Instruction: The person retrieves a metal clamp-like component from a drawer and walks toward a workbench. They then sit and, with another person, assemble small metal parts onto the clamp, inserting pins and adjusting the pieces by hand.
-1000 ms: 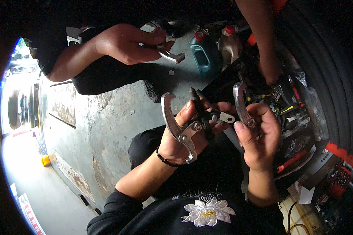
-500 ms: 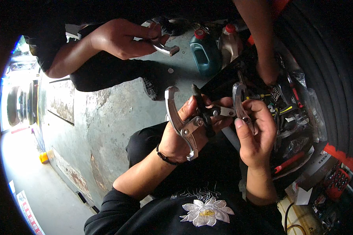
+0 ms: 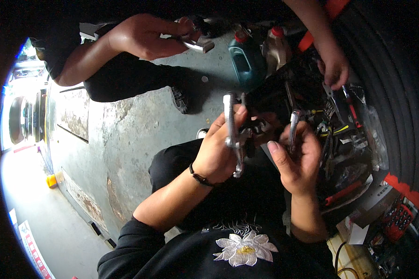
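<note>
A metal gear puller (image 3: 231, 125) stands in my left hand (image 3: 214, 153), whose fingers are wrapped round its dark centre part. One silver hooked jaw rises on the near side of that hand. My right hand (image 3: 298, 165) is closed on another silver puller jaw (image 3: 293, 125), the thumb lying below it. Shadow hides whether this jaw is joined to the rest of the puller. Opposite me, another person's hand (image 3: 156, 39) holds a similar silver hooked jaw (image 3: 200, 45). That person's other hand (image 3: 335, 69) hangs over the tools at the right.
A green jug (image 3: 246, 63) with a red cap and a pale jug (image 3: 275, 49) stand on the concrete floor (image 3: 135, 125). At the right lies a heap of tools with a red-handled tool (image 3: 351, 109) and clear plastic bags. A red socket case (image 3: 400, 218) sits lower right.
My hands have turned the puller so its jaws now show edge-on. The other person's right-side hand has lifted out of the tools; their hand with the jaw has risen slightly.
</note>
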Demonstrator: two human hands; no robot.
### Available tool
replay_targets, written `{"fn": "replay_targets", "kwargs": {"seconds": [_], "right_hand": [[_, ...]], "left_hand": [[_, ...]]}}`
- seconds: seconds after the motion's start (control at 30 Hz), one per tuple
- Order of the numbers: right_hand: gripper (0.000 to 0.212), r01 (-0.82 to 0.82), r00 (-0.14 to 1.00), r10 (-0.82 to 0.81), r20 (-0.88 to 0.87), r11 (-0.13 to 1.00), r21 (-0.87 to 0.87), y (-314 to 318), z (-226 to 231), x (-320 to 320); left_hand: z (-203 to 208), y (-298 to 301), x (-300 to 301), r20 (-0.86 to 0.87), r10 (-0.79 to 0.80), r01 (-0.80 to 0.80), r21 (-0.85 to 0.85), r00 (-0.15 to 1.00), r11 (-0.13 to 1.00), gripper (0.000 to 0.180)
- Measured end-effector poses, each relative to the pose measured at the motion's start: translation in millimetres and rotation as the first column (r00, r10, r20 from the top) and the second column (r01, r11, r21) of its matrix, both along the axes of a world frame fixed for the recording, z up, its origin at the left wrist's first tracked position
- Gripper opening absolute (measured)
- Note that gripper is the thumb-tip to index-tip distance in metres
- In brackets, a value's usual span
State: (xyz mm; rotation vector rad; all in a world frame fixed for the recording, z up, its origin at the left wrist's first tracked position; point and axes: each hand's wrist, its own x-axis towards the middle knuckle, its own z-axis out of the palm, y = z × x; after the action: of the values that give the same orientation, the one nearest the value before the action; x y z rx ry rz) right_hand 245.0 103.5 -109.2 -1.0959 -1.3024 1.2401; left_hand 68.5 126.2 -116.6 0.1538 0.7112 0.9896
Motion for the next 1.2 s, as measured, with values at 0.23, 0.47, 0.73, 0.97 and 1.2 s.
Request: {"fn": "replay_targets", "kwargs": {"seconds": [0.23,0.47,0.73,0.97,1.2], "right_hand": [[0.065,0.066,0.988,-0.074,-0.137,0.996,-0.063,-7,-20,-16],[0.037,0.185,0.940,-0.277,-0.197,0.904,-0.386,-2,-22,19],[0.042,0.018,0.848,-0.279,-0.450,0.865,-0.501,0,-21,34],[0.040,-0.133,0.731,-0.240,-0.639,0.869,-0.477,-4,-25,41],[0.034,-0.067,0.845,-0.265,-0.465,0.810,-0.583,-5,-34,54]], "left_hand": [[-10,11,26,-0.483,0.123,-0.004,0.241,0.867,0.971,0.018],[-6,4,11,-0.154,-0.073,0.087,0.085,0.985,0.993,0.041],[-9,8,11,-0.210,-0.251,0.282,0.133,0.945,0.950,0.037],[-18,2,23,0.131,-0.289,0.261,0.196,0.948,0.945,0.046],[-19,-5,24,-0.017,-0.343,0.339,0.213,0.939,0.916,0.047]]}}
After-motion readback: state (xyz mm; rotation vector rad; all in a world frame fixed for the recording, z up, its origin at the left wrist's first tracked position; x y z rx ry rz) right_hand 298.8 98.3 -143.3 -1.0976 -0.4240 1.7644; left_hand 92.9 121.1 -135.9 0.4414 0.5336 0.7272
